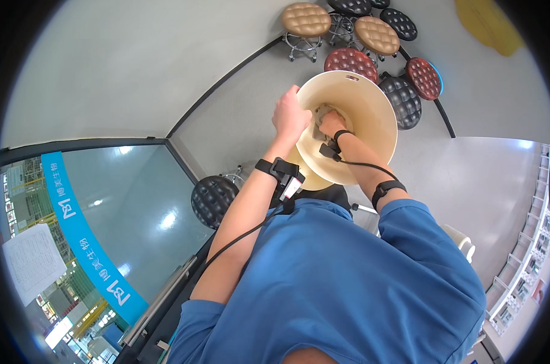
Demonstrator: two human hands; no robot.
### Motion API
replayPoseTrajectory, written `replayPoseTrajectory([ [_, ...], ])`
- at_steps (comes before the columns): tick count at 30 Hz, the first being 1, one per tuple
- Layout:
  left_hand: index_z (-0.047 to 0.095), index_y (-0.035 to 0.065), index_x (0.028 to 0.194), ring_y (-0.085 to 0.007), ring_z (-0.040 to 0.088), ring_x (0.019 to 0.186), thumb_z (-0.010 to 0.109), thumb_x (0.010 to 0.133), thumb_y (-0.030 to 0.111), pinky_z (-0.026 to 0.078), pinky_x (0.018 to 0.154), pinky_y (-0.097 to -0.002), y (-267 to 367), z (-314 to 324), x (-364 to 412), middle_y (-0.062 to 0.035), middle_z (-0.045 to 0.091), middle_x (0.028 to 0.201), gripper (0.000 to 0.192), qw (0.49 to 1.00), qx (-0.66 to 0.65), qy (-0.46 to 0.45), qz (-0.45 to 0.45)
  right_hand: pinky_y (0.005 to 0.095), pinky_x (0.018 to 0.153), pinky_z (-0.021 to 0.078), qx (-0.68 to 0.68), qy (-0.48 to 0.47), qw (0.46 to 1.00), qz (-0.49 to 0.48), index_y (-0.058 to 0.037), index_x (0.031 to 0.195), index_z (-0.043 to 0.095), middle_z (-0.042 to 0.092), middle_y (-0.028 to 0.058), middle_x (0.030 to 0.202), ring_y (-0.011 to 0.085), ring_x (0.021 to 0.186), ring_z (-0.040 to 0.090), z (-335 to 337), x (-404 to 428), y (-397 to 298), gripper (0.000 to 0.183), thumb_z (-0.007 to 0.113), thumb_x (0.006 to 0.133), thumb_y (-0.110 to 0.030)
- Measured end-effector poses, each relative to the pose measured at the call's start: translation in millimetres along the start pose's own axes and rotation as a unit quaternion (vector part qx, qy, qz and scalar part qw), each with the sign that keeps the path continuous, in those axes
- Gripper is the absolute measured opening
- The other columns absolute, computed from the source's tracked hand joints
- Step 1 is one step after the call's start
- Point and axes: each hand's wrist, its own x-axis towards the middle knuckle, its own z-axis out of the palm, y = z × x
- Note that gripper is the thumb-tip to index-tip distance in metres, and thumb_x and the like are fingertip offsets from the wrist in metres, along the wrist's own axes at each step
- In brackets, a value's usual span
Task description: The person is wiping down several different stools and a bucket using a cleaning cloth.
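Observation:
A deep cream bin, probably plastic, is tilted in front of me with its wide mouth towards my head. My left hand grips the left side of its rim, the fingers curled over the edge. Deep inside the bin is my right hand, its fingers bent close to the bottom. A greyish thing, perhaps a cloth, shows beside that hand; whether the fingers hold it is hidden. A small slot pierces the bin's wall near the far rim.
Beyond the bin stand several round tufted stools, among them a tan one and a red one. A black stool is near my left elbow. Left of me is a glass door with a blue strip. Cables run from both wrist straps.

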Motion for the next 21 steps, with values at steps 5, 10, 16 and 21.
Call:
replayPoseTrajectory([
  [5,0.054,0.0113,0.114,-0.0332,0.059,0.097,0.059,0.063,0.003,0.048,0.079,-0.0435,-16,2,3,-0.0134,0.063,0.101,0.052,1.000,-0.009,0.009,-0.026,0.0392,0.083,0.0473,-0.229,-0.334,0.903,-0.143,-0.0051,0.103,0.064,0.063,0.0177,0.101,0.0298,0.096,0.060,-22,-26,-32,0.040,0.061,0.065,-0.018],
  [10,0.055,0.0106,0.112,-0.0329,0.061,0.093,0.058,0.062,0.003,0.049,0.078,-0.0424,-5,-4,-6,-0.0140,0.064,0.098,0.051,0.999,-0.020,0.010,-0.030,0.0362,0.060,0.0505,-0.069,-0.328,0.941,-0.053,-0.0056,0.075,0.069,0.067,0.0120,0.075,0.0230,0.066,0.065,-26,-49,-43,0.021,0.065,0.060,-0.019],
  [16,0.056,0.0114,0.112,-0.0325,0.061,0.092,0.057,0.063,0.003,0.049,0.077,-0.0419,-14,-1,-7,-0.0136,0.065,0.096,0.049,0.999,-0.016,0.045,-0.012,0.0357,0.051,0.0492,0.149,-0.356,0.921,0.061,0.0017,0.089,0.065,0.065,0.0175,0.082,0.0265,0.058,0.062,-38,-41,-32,0.037,0.071,0.062,-0.024],
  [21,0.057,0.0126,0.110,-0.0336,0.061,0.091,0.057,0.064,0.003,0.049,0.077,-0.0424,-17,2,0,-0.0132,0.065,0.096,0.047,0.998,-0.033,0.045,-0.024,0.0347,0.053,0.0502,0.070,-0.485,0.860,0.142,0.0029,0.102,0.061,0.065,0.0174,0.086,0.0247,0.068,0.065,-79,-39,-55,0.043,0.071,0.068,-0.021],
])
